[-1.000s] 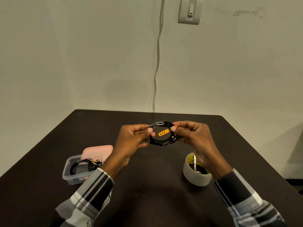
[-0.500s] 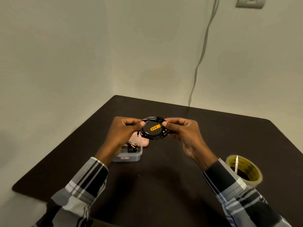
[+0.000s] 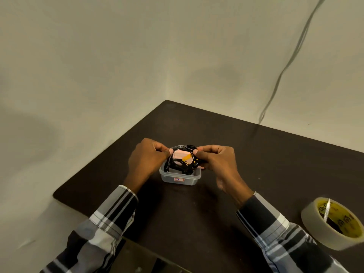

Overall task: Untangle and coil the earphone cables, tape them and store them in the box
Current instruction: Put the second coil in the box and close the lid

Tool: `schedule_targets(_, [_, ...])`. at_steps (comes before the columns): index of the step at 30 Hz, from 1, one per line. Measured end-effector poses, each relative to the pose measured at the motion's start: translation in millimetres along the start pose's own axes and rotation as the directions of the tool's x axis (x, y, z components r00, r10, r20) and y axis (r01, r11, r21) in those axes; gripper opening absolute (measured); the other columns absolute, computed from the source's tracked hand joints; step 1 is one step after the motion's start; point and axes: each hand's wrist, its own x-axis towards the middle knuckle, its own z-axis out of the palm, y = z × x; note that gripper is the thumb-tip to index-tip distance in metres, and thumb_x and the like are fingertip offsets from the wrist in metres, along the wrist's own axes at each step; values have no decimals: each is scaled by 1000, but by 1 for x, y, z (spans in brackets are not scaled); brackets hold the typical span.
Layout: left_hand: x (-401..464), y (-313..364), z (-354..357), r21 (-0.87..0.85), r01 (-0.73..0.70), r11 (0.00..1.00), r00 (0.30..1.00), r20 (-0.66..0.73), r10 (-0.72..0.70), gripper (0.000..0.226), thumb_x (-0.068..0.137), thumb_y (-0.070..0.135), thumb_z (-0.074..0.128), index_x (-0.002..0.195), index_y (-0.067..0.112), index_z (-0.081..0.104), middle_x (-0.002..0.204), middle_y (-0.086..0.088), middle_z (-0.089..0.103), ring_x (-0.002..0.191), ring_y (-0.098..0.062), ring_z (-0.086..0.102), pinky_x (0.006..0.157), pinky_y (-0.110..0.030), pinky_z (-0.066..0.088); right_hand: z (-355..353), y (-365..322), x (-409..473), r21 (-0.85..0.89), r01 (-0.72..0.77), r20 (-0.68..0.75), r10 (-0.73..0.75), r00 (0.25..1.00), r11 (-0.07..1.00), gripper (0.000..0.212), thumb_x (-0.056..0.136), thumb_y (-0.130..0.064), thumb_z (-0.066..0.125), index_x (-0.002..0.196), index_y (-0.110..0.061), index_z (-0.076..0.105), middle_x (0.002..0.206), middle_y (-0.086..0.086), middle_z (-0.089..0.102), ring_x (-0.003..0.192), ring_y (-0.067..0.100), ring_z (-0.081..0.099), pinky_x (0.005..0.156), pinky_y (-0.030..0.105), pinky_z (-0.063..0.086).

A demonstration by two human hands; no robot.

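1. While both hands hold the coiled black earphone cable with its yellow tape tab [image 3: 182, 157] right over the small clear plastic box [image 3: 180, 177], the step in hand looks like the storing: the left hand [image 3: 146, 159] pinches the coil's left rim and the right hand [image 3: 215, 160] pinches its right rim, thumb against fingers on each side.
2. To do it well, I judge the coil should go down flat and level, both pinches let go together, so the loops do not spring apart or hook on the box wall.
3. Because another dark cable bundle [image 3: 184, 169] seems to lie in the box already, the new coil should settle on top of it, not be pushed through it, or the two may tangle.
4. Well to the right of the right hand, near the worktop [image 3: 256, 154] edge, stands a pale roll of adhesive tape with a yellow printed core [image 3: 334, 221]; it is cut off by the frame.
5. Where the held coil ends and the stored bundle begins is hard to tell, since dark overlaps dark.
6. Something pink [image 3: 180, 154] shows through the loop; whether it is a lid behind the box is unclear. The box's red label is unreadable.
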Motion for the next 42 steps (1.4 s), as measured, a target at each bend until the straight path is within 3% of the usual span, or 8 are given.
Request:
schedule_targets(3, [1, 2, -1, 152, -39, 988, 999, 11, 37, 16, 90, 37, 67, 88, 25, 78, 85, 8, 74, 74, -10, 66, 62, -25, 49, 4, 0, 3, -274, 134, 4, -138, 990, 952, 3, 79, -17, 81, 81, -16, 79, 70, -1, 76, 69, 12, 73, 59, 25, 55])
schedule_targets(8, [3, 1, 1, 281, -64, 958, 998, 42, 55, 16, 90, 35, 67, 87, 22, 77, 81, 9, 69, 63, -5, 55, 52, -20, 38, 3, -3, 0, -603, 291, 125, -271, 954, 743, 5, 82, -29, 79, 83, -24, 79, 65, -15, 68, 56, -7, 62, 48, 5, 39])
schedule_targets(14, [8, 3, 0, 309, -83, 947, 993, 106, 52, 16, 85, 31, 74, 79, 17, 78, 75, 10, 69, 62, -8, 58, 50, -21, 39, -3, 2, 5, -723, 326, 165, -305, 938, 610, 8, 83, -30, 78, 81, -22, 80, 74, -8, 74, 66, 4, 65, 57, 20, 48])
schedule_targets(18, [8, 4, 1, 277, -89, 957, 993, 96, 64, 22, 79, 35, 79, 74, 15, 75, 70, 7, 68, 65, -11, 63, 50, -20, 39, -4, 6, 11, -781, 350, 196, -329, 924, 518, 12, 81, -33, 77, 81, -22, 80, 73, -11, 63, 89, 17, 61, 64, 31, 52])
schedule_targets(25, [2, 3, 4, 230, -228, 946, 974, 63, 220, 8, 87, 30, 72, 93, 27, 77, 85, 11, 61, 68, -3, 51, 54, -13, 29, -5, 9, 14, -811, 316, 193, -284, 939, 493, 13, 82, -35, 75, 82, -24, 80, 91, -4, 71, 100, 18, 58, 75, 42, 58])
schedule_targets(32, [4, -3, 17, 343, -216, 914, 976, 93, 196, 10, 88, 30, 71, 90, 22, 76, 108, 1, 53, 97, -16, 55, 75, -34, 50, -2, 10, 14, -848, 308, 201, -277, 940, 431, 19, 86, -36, 71, 92, -20, 80, 99, -4, 73, 102, 14, 55, 69, 33, 53])
schedule_targets(36, [-1, -3, 21, 329, -200, 923, 980, 64, 190, 12, 85, 28, 73, 92, 19, 77, 103, 3, 58, 88, -9, 51, 65, -24, 39, -1, 8, 13, -859, 306, 208, -266, 941, 411, 22, 87, -38, 71, 96, -21, 80, 97, -5, 74, 88, 12, 64, 70, 34, 58])
schedule_targets(42, [1, -4, 9, -34, -144, 989, 990, -17, 143, 7, 84, 27, 75, 84, 21, 78, 81, 10, 71, 74, -6, 65, 68, -26, 50, -28, -1, 21, -692, 261, 72, -295, 953, 673, 14, 87, -37, 72, 86, -25, 80, 82, -12, 74, 72, 5, 67, 64, 28, 56])
